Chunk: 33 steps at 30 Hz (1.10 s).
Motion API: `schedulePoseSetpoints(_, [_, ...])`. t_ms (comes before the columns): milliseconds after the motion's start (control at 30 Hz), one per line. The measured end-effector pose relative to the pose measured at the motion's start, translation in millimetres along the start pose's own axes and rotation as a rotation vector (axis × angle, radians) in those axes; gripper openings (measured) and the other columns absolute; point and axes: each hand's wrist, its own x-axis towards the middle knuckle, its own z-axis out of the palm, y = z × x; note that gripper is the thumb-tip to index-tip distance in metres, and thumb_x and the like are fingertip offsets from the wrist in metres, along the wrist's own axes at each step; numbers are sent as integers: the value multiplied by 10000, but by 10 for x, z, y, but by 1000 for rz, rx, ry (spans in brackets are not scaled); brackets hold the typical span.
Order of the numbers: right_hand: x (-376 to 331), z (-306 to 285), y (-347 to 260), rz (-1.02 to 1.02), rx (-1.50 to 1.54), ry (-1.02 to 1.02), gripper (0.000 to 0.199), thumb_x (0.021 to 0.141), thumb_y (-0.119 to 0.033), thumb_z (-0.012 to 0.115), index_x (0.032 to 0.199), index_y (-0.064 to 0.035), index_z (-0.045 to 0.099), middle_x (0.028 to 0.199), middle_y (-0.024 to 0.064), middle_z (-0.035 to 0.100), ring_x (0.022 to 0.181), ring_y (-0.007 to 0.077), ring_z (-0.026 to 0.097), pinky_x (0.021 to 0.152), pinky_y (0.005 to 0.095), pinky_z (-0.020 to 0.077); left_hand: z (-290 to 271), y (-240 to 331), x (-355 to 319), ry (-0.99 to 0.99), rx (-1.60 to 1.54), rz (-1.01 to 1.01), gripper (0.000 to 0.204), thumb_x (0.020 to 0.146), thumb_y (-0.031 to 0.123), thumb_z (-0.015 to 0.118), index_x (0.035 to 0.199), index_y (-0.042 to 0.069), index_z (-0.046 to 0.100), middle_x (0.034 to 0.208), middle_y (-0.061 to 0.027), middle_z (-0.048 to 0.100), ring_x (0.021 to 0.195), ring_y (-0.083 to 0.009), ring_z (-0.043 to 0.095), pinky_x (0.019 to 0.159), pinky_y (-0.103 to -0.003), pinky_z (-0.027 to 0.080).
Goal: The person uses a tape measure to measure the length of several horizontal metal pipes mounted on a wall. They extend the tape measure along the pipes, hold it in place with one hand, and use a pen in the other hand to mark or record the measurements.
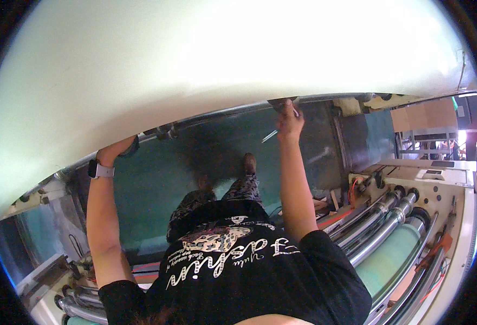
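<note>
I see the sheet (pixel 222 54) at 12 o'clock. My left hand (pixel 117 151), at 9, hides its fingers: can't tell. My right hand (pixel 291 125), at 2, has fingers curled around a tool (pixel 270 136); slipping could scratch the sheet.

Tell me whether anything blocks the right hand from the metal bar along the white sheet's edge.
Nothing visible does: the right hand is right up at the metal bar. The thin pale rod shows beside the hand, away from the bar. Actual contact is unclear.
</note>
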Motion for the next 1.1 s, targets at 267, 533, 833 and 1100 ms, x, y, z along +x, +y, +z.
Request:
schedulePoseSetpoints(267, [184, 103, -49, -415, -99, -40, 157, 763, -90, 613, 872, -23, 523, 723, 19, 532, 576, 79, 458, 473, 204, 376, -189, 148, 95, -122, -134, -140, 267, 799, 335, 512, 913, 109, 597, 892, -87, 609, 821, -275, 563, 727, -385, 441])
schedulePoseSetpoints(533, [135, 81, -95, -379, -115, -116, 145, 790, -74, 569, 924, -94, 517, 810, 13, 561, 691, 115, 519, 523, 243, 403, -118, 123, 131, 154, -74, 25, 325, 795, 393, 525, 992, 140, 581, 963, -51, 599, 900, -245, 554, 791, -376, 428])
schedulePoseSetpoints(833, [153, 133, -86, -377, -91, -103, 61, 809, -80, 558, 824, -104, 504, 644, -29, 492, 520, 60, 424, 425, 196, 305, -360, 256, 198, 59, -404, -69, 324, 784, 389, 531, 980, 136, 581, 976, -66, 587, 924, -261, 533, 806, -399, 412])
schedulePoseSetpoints(1100, [152, 128, -113, -364, -121, -85, 73, 810, -124, 570, 811, -106, 500, 591, -31, 454, 498, 55, 398, 418, 199, 300, -250, 198, 207, 85, -310, -23, 355, 791, 404, 514, 1024, 141, 557, 1000, -69, 579, 943, -263, 528, 827, -396, 408])
